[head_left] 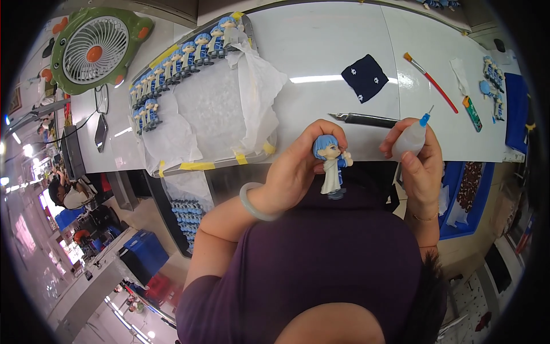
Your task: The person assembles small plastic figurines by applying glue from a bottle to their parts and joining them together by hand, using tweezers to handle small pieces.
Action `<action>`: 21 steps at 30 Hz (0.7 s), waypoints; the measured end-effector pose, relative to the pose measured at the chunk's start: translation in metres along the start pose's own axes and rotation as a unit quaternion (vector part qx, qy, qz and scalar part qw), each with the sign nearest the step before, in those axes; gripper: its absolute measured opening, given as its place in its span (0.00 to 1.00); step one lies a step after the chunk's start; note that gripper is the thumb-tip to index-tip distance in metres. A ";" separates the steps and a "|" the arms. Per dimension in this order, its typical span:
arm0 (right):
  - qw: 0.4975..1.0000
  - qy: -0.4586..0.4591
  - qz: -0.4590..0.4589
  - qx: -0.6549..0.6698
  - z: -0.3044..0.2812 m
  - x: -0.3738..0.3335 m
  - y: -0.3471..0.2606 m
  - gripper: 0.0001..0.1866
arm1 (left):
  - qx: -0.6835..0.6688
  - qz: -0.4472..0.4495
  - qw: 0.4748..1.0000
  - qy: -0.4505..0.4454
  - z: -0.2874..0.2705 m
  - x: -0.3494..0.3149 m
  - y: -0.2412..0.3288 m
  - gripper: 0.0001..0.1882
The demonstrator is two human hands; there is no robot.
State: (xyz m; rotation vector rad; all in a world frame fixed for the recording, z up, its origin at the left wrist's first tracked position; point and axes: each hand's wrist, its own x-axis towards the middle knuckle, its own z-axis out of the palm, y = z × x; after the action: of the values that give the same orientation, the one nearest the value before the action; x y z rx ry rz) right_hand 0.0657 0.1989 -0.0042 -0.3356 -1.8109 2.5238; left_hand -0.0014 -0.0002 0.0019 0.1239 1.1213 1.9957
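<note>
A small blue-haired figurine (330, 166) with a white cape and dark base stands upright in my left hand (295, 166), whose fingers close round its head and back. My right hand (423, 166) grips a translucent squeeze bottle (409, 141) with a blue cap and thin needle tip, which points up and to the right. Bottle and figurine are apart, both near the table's front edge. Just beyond my hands lies a craft knife (366, 119) with a dark handle. A dark blue cloth (365, 78) with small white motifs is spread behind it.
At the left, a tray (197, 166) edged with yellow tape holds rows of similar figurines and white paper. A green fan (96, 51) stands farther left. To the right lie a red-handled brush (432, 83), a green-and-orange tube (472, 113) and more figurines (494, 77). A blue bin (467, 198) sits below the table.
</note>
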 end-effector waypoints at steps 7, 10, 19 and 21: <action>0.996 -0.013 -0.002 0.088 0.010 -0.001 0.004 0.26 | -0.068 0.063 0.994 -0.055 -0.001 0.004 -0.007 0.15; 0.997 0.028 0.027 0.070 0.014 0.003 0.000 0.34 | -0.030 0.058 0.995 -0.075 -0.002 0.002 -0.007 0.19; 0.995 -0.033 0.030 0.088 0.015 0.026 0.001 0.27 | -0.004 0.044 0.994 -0.097 -0.005 0.002 -0.012 0.19; 0.995 -0.032 0.030 0.087 0.019 0.031 -0.004 0.24 | -0.036 0.014 0.994 -0.100 -0.005 0.002 -0.012 0.18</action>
State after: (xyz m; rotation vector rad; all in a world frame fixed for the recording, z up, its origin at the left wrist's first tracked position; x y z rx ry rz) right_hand 0.0320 0.1869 -0.0001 -0.3120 -1.6073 2.7382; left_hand 0.0024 0.0007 -0.0101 0.2984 0.9238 1.9966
